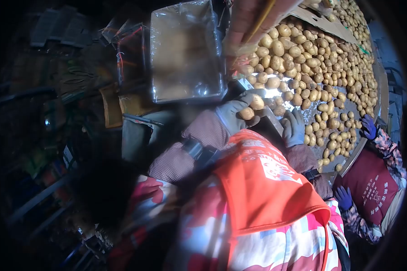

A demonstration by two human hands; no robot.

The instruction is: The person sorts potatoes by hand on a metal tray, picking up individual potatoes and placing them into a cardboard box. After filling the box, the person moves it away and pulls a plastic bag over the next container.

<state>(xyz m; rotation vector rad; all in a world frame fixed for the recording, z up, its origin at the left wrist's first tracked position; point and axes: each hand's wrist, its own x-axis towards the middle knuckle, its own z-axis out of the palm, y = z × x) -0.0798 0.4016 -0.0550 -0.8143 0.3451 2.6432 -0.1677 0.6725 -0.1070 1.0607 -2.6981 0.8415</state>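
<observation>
Dim shed, with a round worktop (pixel 380 90) carrying a heap of potatoes (pixel 303 54) and a plastic-lined box (pixel 185 49) to its left. The left hand (pixel 237 113), grey-gloved and raised at the heap's near edge, has its fingers clenched on two potatoes (pixel 251 108); picking appears to be the step in hand. Carrying them off would call for a firm, closed grip. The right hand (pixel 294 128) lies palm-down just beside; whether it grasps anything cannot be told. A co-worker's blue-gloved hand (pixel 368 127) is at the far right.

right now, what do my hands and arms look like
The left hand and right hand are in grey gloves. The sleeves are brownish with a fine check, each with a dark band. An orange vest carries white print.
</observation>
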